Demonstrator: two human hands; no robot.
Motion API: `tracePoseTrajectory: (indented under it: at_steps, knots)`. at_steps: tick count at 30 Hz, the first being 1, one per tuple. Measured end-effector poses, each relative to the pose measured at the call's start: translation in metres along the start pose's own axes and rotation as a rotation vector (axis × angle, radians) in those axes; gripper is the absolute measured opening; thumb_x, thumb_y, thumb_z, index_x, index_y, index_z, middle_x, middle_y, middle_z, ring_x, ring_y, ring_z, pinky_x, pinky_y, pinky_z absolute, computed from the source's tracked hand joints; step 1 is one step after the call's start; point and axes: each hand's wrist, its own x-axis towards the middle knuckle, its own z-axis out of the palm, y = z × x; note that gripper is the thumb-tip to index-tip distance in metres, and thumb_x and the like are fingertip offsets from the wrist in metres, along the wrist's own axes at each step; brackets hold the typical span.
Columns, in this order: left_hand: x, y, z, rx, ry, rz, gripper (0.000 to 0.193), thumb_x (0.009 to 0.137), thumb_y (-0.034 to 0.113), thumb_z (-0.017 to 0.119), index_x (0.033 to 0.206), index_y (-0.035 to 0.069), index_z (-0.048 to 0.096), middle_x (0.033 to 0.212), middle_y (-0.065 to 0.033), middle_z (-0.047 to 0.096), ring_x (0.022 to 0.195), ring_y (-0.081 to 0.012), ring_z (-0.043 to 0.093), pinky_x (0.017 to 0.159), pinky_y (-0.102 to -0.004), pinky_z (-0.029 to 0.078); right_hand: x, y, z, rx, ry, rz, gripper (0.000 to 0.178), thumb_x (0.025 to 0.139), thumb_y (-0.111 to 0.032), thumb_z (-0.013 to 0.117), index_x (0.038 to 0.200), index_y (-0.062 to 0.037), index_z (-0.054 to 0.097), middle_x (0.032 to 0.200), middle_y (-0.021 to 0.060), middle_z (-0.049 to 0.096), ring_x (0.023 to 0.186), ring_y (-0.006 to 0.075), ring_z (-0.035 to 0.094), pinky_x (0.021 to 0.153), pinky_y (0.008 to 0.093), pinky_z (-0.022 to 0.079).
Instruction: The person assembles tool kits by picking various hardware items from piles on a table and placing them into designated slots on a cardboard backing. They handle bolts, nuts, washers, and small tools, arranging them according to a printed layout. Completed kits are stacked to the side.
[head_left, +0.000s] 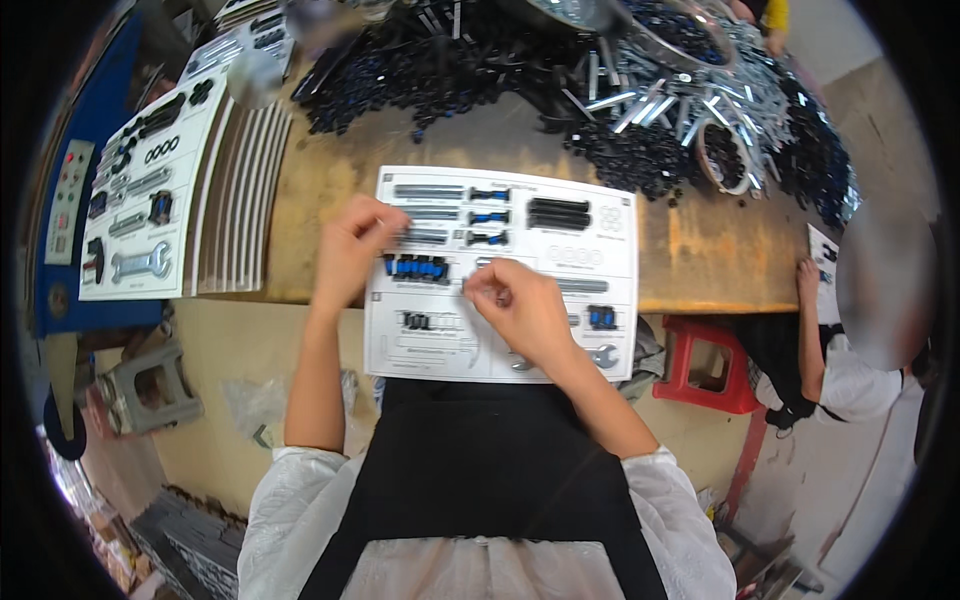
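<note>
A white printed card (540, 345) lies flat at the table's front edge, with hardware laid on its pictures. Silver rods (430, 190) lie at its upper left, beside black bolts with blue bands (489, 217). Black long bolts (559, 213) are grouped at upper right. My left hand (350, 250) is over the card's left edge, fingertips pinched at the ends of the silver rods; whatever it holds is too small to make out. Near the card's middle, beside a row of blue-banded screws (416, 267), my right hand (525, 308) is closed in a pinch, its contents hidden. A wrench (603, 356) shows beyond my right wrist.
Heaps of black bolts (430, 70) and silver rods (640, 105) cover the table's far side, with a bowl (722, 157) among them. Filled cards (150, 200) stand stacked at left. A red stool (705, 367) is below the table; another person (850, 385) works at right.
</note>
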Motion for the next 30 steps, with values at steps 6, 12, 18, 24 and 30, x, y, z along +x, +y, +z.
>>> tracePoseTrajectory:
  at_steps: [6, 12, 18, 24, 30]
  knots:
    - [-0.057, 0.018, 0.022, 0.587, -0.108, 0.365, 0.008, 0.077, 0.016, 0.079, 0.083, 0.014, 0.075, 0.085, 0.0019, 0.059, 0.085, -0.0204, 0.056, 0.075, -0.0349, 0.043, -0.016, 0.003, 0.030, -0.181, -0.111, -0.114, 0.009, 0.085, -0.012, 0.076, 0.089, -0.0101, 0.069, 0.080, 0.0014, 0.069, 0.065, 0.0167, 0.068, 0.056, 0.0306, 0.052]
    - [-0.079, 0.002, 0.020, 0.646, -0.120, 0.418, 0.010, 0.076, 0.018, 0.079, 0.084, 0.016, 0.073, 0.087, 0.0015, 0.058, 0.086, -0.0217, 0.056, 0.074, -0.0355, 0.040, -0.023, 0.003, 0.041, -0.277, -0.088, -0.154, 0.011, 0.085, -0.015, 0.075, 0.087, -0.0116, 0.065, 0.078, -0.0002, 0.067, 0.066, 0.0199, 0.067, 0.055, 0.0327, 0.050]
    - [-0.078, 0.006, 0.018, 0.633, -0.126, 0.404, 0.008, 0.081, 0.016, 0.077, 0.087, 0.013, 0.073, 0.086, -0.0002, 0.057, 0.083, -0.0208, 0.056, 0.073, -0.0351, 0.042, -0.019, -0.003, 0.036, -0.262, -0.153, -0.126, 0.013, 0.084, -0.016, 0.075, 0.086, -0.0119, 0.063, 0.084, 0.0011, 0.068, 0.071, 0.0228, 0.068, 0.056, 0.0351, 0.052]
    - [0.027, -0.005, 0.007, 0.240, 0.238, -0.095, 0.016, 0.091, 0.022, 0.070, 0.093, 0.007, 0.072, 0.080, -0.0094, 0.066, 0.068, -0.0259, 0.062, 0.063, -0.0388, 0.050, 0.105, -0.006, 0.010, -0.316, 0.209, -0.226, 0.015, 0.096, -0.022, 0.060, 0.099, -0.0109, 0.069, 0.094, 0.0103, 0.070, 0.085, 0.0337, 0.068, 0.070, 0.0433, 0.054]
    - [0.127, -0.043, 0.031, 0.590, 0.294, -0.030, 0.022, 0.084, 0.030, 0.077, 0.095, 0.011, 0.072, 0.084, -0.0084, 0.072, 0.079, -0.0275, 0.070, 0.070, -0.0390, 0.053, 0.225, 0.038, 0.037, -0.447, 0.064, -0.366, 0.013, 0.087, -0.016, 0.064, 0.096, -0.0185, 0.074, 0.094, 0.0093, 0.066, 0.089, 0.0341, 0.068, 0.076, 0.0448, 0.055]
